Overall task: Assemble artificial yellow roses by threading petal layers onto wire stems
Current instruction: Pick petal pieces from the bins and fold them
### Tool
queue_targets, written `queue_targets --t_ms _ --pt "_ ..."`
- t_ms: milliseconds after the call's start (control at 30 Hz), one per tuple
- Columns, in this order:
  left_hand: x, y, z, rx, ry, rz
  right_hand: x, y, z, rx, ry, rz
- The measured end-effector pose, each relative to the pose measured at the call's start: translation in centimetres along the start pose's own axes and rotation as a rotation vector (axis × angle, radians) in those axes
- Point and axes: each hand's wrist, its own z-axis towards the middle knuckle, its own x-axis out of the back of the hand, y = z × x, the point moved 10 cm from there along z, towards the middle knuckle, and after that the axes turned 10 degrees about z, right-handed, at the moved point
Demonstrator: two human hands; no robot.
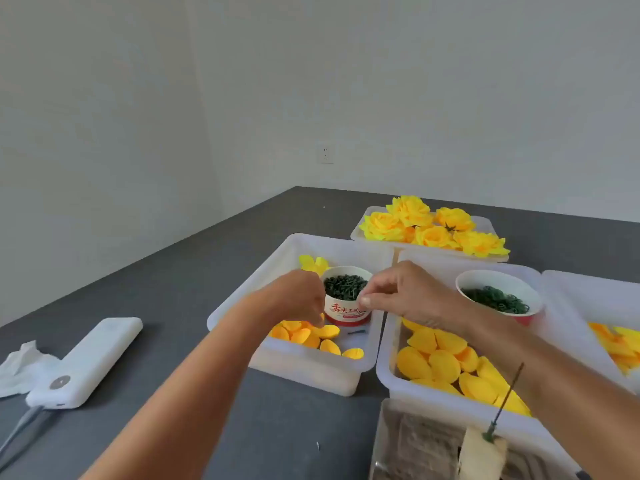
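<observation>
Both hands over left tray (pixel 242 303): left hand (pixel 298 299) curled, fingertips down among loose yellow petals (pixel 311 336), grasp hidden, cannot tell if it holds one. Right hand (pixel 398 296) pinches rim of paper cup (pixel 346 304) holding dark green pieces. Finished yellow roses (pixel 433 226) piled in far tray; wire stem (pixel 505 400) stands upright in block, near right, apart from both hands.

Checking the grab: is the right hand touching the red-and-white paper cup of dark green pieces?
Touching. The head view shows the right hand with its fingertips pinched on the near rim of the paper cup, no gap visible.
</observation>
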Motion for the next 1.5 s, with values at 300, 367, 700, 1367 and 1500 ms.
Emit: queue_targets --t_ms 300,367,700,1367,1500 --pt "-5.5 -0.2 0.6 -0.025 -0.366 0.164 -1.9 1.8 1.7 0.051 0.024 0.041" --pt "-5.5 -0.1 0.6 -0.045 -0.367 0.203 -1.8 2.0 1.8 0.053 0.049 0.047" --pt "-2.8 -1.8 0.6 -0.026 -0.133 -0.092 -1.9 2.5 1.7 0.039 0.088 0.075" --pt "4.5 -2.7 1.0 -0.010 0.433 -0.968 -0.9 3.3 2.0 0.040 0.194 0.229" --pt "3.7 -3.0 1.1 0.007 0.345 -0.924 -1.1 3.2 2.0 0.040 0.190 0.171"
